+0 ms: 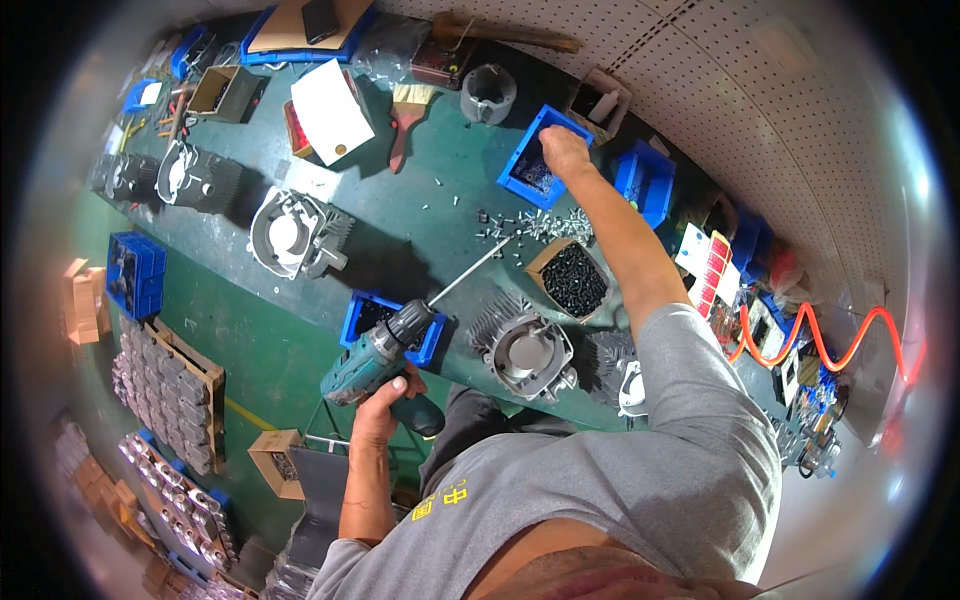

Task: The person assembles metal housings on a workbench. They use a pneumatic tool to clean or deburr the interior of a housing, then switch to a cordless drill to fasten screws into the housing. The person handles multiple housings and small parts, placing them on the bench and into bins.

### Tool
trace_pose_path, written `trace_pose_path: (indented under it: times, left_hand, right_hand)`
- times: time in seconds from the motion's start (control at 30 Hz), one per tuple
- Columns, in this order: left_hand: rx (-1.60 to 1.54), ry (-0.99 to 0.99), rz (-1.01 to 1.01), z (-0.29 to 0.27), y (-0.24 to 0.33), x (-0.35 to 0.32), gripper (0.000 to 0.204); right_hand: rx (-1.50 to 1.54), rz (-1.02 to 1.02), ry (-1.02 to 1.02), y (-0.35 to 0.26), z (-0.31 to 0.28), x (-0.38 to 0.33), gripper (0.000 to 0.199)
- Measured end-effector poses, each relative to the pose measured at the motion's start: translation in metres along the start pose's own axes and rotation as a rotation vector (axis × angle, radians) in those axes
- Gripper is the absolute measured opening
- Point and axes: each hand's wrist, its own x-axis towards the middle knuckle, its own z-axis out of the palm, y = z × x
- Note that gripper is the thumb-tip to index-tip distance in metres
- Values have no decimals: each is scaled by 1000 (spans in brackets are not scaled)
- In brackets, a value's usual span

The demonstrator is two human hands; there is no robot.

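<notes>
My left hand [376, 408] grips the handle of a teal and black cordless drill [360, 370]. Its long thin bit [470, 270] slants up and right over the green workbench, the tip near a loose pile of silver screws [548, 226]. Stretched far forward, my right hand [565, 150] dips into a blue bin [513, 172] with small dark parts at its bottom. The fingers there look curled, and their tips are hidden. Below that arm stands an open cardboard box holding black screws [574, 280]. A finned metal housing [524, 350] with a round centre sits close to my body.
More finned housings [288, 236] line the bench's near side to the left. A second blue bin [643, 182] stands right of my forearm, another [432, 338] behind the drill. A brush [405, 125] and grey cup [488, 94] lie farther back. An orange coiled hose [845, 355] hangs right.
</notes>
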Motion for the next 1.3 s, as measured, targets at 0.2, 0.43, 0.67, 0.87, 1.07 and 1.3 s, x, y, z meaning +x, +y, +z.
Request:
trace_pose_path:
  times: [0.2,0.43,0.67,0.87,1.07,1.3]
  left_hand:
    - [1,11,-17,2,2,1,43]
    - [-27,5,-12,-1,1,3,41]
    - [6,36,-15,-1,0,3,44]
    - [-41,9,-10,-8,-3,5,41]
    - [-45,3,-1,-7,-1,4,40]
    - [-40,-20,10,-6,2,1,41]
  right_hand:
    - [83,88,-135,4,-6,6,22]
    - [58,31,-81,9,-4,10,20]
    - [31,61,-66,1,-5,8,19]
    - [25,122,-97,0,-5,13,20]
    - [40,137,-96,-2,-8,13,20]
    - [687,252,89,-4,-43,-32,15]
